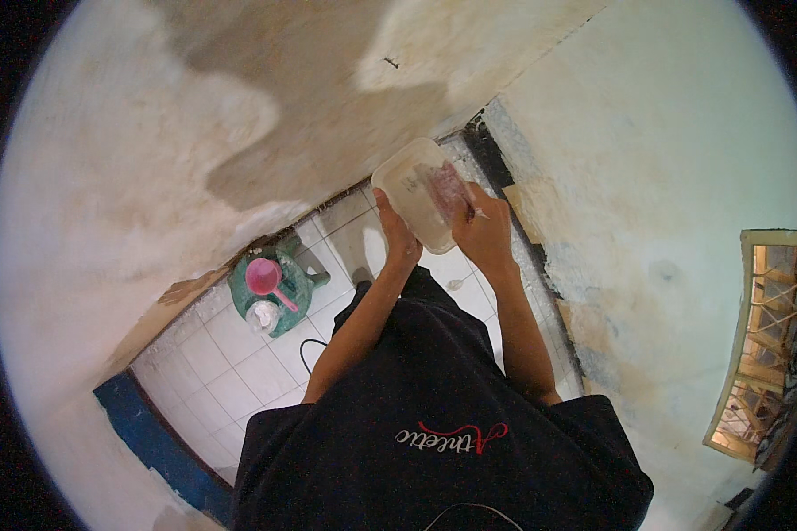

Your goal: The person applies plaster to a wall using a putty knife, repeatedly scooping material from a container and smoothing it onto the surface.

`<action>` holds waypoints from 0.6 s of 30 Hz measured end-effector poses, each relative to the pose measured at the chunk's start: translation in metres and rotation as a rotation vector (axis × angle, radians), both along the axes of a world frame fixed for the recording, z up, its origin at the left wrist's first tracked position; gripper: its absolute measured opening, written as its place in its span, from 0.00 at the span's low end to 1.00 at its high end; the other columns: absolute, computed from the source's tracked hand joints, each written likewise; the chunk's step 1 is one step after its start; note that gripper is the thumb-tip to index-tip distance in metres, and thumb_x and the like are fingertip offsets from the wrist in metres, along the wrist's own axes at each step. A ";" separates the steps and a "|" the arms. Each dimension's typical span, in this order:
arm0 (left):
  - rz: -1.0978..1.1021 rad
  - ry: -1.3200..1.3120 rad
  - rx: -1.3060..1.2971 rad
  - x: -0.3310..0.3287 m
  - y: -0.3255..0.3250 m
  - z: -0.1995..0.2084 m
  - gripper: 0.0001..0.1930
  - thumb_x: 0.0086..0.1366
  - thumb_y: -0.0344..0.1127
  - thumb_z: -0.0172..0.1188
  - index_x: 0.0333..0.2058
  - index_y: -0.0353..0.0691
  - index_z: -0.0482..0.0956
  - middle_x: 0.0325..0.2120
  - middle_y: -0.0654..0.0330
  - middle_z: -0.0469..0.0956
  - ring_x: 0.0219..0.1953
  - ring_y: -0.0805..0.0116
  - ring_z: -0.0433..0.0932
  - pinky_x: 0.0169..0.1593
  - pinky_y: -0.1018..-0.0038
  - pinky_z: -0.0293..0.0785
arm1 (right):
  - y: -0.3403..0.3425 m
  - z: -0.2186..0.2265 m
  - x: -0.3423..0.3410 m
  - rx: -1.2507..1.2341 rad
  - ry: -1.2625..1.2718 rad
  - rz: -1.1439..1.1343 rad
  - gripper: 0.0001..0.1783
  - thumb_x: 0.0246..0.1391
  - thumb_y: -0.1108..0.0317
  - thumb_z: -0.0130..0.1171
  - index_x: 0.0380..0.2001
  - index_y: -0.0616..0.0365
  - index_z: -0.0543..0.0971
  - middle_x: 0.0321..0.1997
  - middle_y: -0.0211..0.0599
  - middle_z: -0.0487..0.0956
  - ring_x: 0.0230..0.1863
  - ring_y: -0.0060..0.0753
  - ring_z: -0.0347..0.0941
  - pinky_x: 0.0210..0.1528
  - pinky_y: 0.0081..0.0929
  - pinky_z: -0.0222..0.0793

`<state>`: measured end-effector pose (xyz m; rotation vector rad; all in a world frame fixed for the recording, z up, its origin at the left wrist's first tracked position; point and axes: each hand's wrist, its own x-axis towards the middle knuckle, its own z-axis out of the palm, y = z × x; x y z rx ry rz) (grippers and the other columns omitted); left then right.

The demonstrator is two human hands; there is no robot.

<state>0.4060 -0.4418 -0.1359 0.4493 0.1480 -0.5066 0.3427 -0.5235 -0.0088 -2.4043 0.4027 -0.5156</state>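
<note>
My left hand [398, 237] grips the near left side of a shallow cream-coloured plastic tub [403, 181], its thumb along the rim. The tub is tilted and held out in front of me, near the corner of two walls. In my right hand [489, 232] is a flat reddish putty scraper [449, 188], smeared with white paste. Its blade lies over the right part of the tub; whether it touches the inside I cannot tell. Greyish smears show in the tub. White residue is on my right fingers.
To the left stands a green plastic stool [299, 270] bearing a pink dipper [264, 276] and a container of white stuff [262, 317]. Patchy walls [239, 115] rise ahead and at right. A barred window [757, 354] is far right. A dark cable [302, 352] lies on the white tile floor [257, 376].
</note>
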 end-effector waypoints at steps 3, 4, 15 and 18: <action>0.097 -0.046 0.087 -0.005 -0.006 0.012 0.37 0.65 0.68 0.38 0.60 0.45 0.60 0.56 0.54 0.67 0.57 0.52 0.68 0.60 0.58 0.66 | 0.006 -0.003 -0.005 -0.047 0.056 -0.093 0.10 0.49 0.73 0.55 0.35 0.62 0.77 0.20 0.57 0.73 0.22 0.57 0.73 0.24 0.41 0.66; 0.086 -0.047 0.088 -0.006 -0.007 0.009 0.37 0.65 0.68 0.38 0.60 0.45 0.60 0.56 0.54 0.67 0.57 0.52 0.68 0.60 0.58 0.66 | 0.012 -0.014 -0.009 -0.120 0.049 -0.050 0.10 0.49 0.73 0.55 0.37 0.61 0.78 0.21 0.56 0.74 0.23 0.57 0.74 0.25 0.42 0.67; 0.166 -0.072 0.247 -0.007 -0.013 -0.005 0.36 0.68 0.65 0.34 0.58 0.40 0.63 0.52 0.53 0.71 0.53 0.55 0.71 0.57 0.60 0.67 | 0.038 -0.020 -0.015 -0.215 0.082 -0.001 0.12 0.50 0.72 0.54 0.40 0.62 0.78 0.27 0.52 0.79 0.27 0.52 0.77 0.27 0.40 0.72; 0.173 -0.125 0.363 -0.008 -0.007 0.001 0.36 0.68 0.66 0.33 0.58 0.39 0.63 0.52 0.52 0.70 0.52 0.55 0.70 0.58 0.61 0.66 | 0.045 -0.023 -0.018 -0.201 0.066 0.043 0.14 0.49 0.72 0.55 0.41 0.62 0.77 0.30 0.50 0.80 0.28 0.50 0.78 0.28 0.40 0.73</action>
